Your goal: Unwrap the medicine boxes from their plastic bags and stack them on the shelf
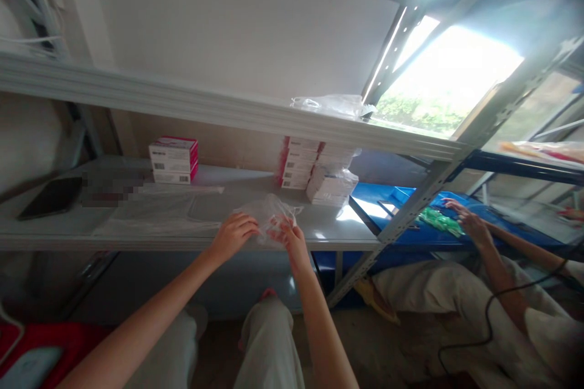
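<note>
Between my hands, just above the front of the grey shelf, is a clear plastic bag (267, 213). My left hand (235, 233) pinches its left side, with the fingers pressed together. My right hand (291, 236) grips the other side, fingers curled and partly seen through the film. What the bag contains, if anything, I cannot make out. Flat clear plastic bags (164, 209) lie on the shelf to the left of my hands. Behind them stand two stacked pink-and-white boxes (174, 160). Further right, more pink-and-white boxes (298, 164) are stacked beside a plastic-wrapped white box (332, 185).
A dark flat device (52, 197) lies at the shelf's left end. Above runs the upper shelf's edge (219, 112), with clear plastic (328, 104) on it. At right, past a metal post (410, 206), another person's hands (469, 222) are near green material (440, 220) on a blue table.
</note>
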A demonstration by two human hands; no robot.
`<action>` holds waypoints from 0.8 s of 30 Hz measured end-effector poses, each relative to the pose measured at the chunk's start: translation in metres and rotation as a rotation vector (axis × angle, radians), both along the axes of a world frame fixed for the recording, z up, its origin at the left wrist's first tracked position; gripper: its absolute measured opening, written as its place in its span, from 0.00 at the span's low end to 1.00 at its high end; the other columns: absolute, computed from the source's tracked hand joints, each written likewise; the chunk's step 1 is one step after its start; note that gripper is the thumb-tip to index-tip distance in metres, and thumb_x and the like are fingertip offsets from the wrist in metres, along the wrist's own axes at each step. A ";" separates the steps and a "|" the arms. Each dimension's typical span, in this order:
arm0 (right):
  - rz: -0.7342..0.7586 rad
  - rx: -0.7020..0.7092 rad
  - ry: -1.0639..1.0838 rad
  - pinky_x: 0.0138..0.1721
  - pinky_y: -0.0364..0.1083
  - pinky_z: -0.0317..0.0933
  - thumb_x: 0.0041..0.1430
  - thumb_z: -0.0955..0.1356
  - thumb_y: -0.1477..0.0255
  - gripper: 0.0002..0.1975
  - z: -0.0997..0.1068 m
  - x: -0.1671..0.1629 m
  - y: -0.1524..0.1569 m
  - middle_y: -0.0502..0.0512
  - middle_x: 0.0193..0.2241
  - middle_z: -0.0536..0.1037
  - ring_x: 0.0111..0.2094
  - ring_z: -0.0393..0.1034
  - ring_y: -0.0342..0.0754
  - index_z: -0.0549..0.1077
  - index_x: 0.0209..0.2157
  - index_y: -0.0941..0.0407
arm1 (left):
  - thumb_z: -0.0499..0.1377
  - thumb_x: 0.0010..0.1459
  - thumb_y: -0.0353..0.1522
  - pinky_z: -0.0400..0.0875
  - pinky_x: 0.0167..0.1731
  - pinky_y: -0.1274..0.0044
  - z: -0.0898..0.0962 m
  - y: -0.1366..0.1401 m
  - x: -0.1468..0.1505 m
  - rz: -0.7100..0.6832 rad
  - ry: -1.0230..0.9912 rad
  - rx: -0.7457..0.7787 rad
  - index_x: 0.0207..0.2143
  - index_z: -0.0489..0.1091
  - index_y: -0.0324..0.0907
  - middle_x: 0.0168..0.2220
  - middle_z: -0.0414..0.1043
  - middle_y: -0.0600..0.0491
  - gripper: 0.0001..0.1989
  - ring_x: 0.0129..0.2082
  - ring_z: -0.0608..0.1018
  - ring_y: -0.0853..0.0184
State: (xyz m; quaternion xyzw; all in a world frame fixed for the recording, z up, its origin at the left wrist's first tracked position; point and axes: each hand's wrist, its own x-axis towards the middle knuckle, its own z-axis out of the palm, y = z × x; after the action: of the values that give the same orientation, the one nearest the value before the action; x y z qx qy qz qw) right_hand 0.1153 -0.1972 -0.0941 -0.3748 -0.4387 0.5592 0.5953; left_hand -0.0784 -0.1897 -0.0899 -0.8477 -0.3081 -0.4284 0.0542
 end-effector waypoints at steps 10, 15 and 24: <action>-0.057 -0.094 -0.043 0.30 0.46 0.68 0.39 0.74 0.64 0.21 -0.008 0.099 0.029 0.56 0.34 0.80 0.25 0.74 0.47 0.76 0.39 0.54 | 0.56 0.60 0.36 0.66 0.37 0.75 0.010 0.003 -0.081 0.089 -0.027 -0.042 0.28 0.73 0.43 0.30 0.75 0.54 0.11 0.33 0.73 0.68; -0.109 -0.093 -0.110 0.26 0.44 0.65 0.40 0.73 0.63 0.21 -0.008 0.123 0.024 0.54 0.28 0.79 0.21 0.69 0.43 0.76 0.38 0.55 | 0.56 0.59 0.38 0.67 0.42 0.74 0.007 -0.004 -0.100 0.119 0.048 -0.084 0.33 0.73 0.44 0.34 0.75 0.53 0.09 0.37 0.75 0.67; 0.126 -0.089 -0.232 0.39 0.48 0.67 0.43 0.74 0.60 0.24 -0.002 0.100 0.009 0.53 0.31 0.78 0.33 0.73 0.47 0.74 0.43 0.54 | 0.53 0.61 0.33 0.60 0.56 0.67 -0.036 -0.002 -0.051 0.045 0.396 -0.165 0.56 0.62 0.44 0.57 0.65 0.45 0.19 0.57 0.67 0.62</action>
State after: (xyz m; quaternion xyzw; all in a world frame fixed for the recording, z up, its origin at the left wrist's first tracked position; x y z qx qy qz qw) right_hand 0.2149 -0.1884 -0.0957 -0.4346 -0.5021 0.5672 0.4871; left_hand -0.1299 -0.1913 -0.1257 -0.9099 -0.3441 -0.2254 0.0537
